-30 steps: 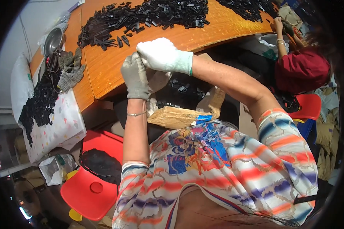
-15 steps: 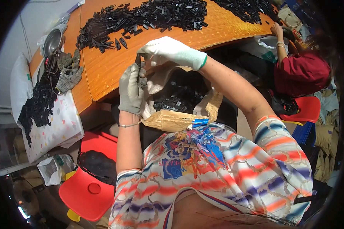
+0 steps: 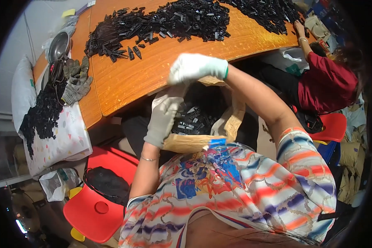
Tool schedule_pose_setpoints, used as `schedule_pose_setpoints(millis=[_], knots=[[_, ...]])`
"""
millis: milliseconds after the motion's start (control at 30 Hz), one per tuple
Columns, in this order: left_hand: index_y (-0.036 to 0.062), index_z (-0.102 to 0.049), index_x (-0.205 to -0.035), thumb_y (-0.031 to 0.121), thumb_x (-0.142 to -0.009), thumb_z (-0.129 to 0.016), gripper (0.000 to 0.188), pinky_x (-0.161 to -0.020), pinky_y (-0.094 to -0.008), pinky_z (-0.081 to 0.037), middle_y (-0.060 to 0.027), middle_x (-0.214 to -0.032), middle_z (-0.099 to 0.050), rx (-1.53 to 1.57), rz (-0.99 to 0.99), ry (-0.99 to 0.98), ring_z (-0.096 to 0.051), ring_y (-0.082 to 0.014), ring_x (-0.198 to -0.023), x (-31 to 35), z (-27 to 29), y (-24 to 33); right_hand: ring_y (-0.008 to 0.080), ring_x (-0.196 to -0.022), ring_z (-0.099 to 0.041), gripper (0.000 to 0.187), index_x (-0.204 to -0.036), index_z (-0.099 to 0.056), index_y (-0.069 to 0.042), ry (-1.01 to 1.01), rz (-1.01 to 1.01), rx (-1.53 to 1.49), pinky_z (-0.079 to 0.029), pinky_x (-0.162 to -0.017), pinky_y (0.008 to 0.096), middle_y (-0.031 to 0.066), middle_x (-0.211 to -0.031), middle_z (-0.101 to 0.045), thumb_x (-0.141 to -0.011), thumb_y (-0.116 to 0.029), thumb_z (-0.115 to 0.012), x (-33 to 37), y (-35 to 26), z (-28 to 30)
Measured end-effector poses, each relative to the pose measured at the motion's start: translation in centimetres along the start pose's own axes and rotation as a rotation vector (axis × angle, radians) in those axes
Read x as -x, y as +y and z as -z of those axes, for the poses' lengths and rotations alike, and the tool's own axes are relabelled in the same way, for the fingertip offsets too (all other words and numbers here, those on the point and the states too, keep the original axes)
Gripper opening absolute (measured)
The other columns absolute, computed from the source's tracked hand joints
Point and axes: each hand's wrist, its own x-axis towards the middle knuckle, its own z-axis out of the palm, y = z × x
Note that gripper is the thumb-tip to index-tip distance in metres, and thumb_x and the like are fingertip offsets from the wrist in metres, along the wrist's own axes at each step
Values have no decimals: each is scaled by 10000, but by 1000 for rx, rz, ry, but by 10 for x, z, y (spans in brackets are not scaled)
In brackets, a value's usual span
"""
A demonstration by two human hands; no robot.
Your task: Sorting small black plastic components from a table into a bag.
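Both my hands wear pale work gloves. My left hand [image 3: 163, 119] is over the left side of an open brown paper bag [image 3: 185, 143] on my lap, fingers bent and close together; whatever they hold is hidden. My right hand [image 3: 196, 68] is above the bag's far rim, by the table edge. Its fingers point down and left and are blurred, so their grip does not show. Inside the bag lie many small black plastic pieces [image 3: 193, 120].
A long heap of black pieces [image 3: 165, 20] covers the back of the wooden table [image 3: 124, 84]. At the left are grey gloves [image 3: 75, 80] and a metal bowl [image 3: 58, 44]. A co-worker in a red top [image 3: 328, 84] reaches to another heap [image 3: 264, 14]. Red chairs [image 3: 97, 217] flank me.
Half a second ago my hands met at a dark piece above the table edge. Now they are apart: the left has come down to the bag, the right has shifted right and nearer.
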Motion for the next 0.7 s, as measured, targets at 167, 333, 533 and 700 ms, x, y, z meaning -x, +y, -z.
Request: schedule_pose_setpoints(millis=[167, 333, 533, 700], knots=[[147, -648, -1094, 134, -850, -596, 250, -814, -389, -483, -122, -1035, -643, -552, -332, 250, -611, -313, -939, -23, 25, 25, 250, -744, -655, 231, -916, -712, -152, 580, -121, 528, -501, -705, 354, 99, -816, -685, -855, -338, -589, -65, 5, 20], [225, -630, -1098, 129, -836, -599, 281, -746, -420, -503, -101, -964, -616, -1081, -383, 416, -607, -304, -883, -110, 82, 26, 315, -815, -654, 291, -889, -709, -117, 689, -102, 615, -507, -713, 411, 134, -845, -682, -861, -374, -577, -117, 21, 22], [187, -668, -958, 162, -831, -589, 152, -736, -414, -522, -97, -925, -613, -1430, -353, 240, -623, -273, -898, -158, 100, 32, 318, -861, -654, 330, -904, -685, -94, 703, -252, 732, -502, -756, 417, 149, -890, -681, -862, -397, -563, -133, 17, 26], [161, -674, -932, 181, -834, -603, 123, -738, -394, -533, -92, -941, -617, -1441, -396, 236, -621, -260, -898, -164, 99, 33, 323, -865, -668, 237, -911, -694, -59, 573, -257, 842, -525, -721, 421, 174, -912, -683, -813, -245, -586, -123, 18, 31]])
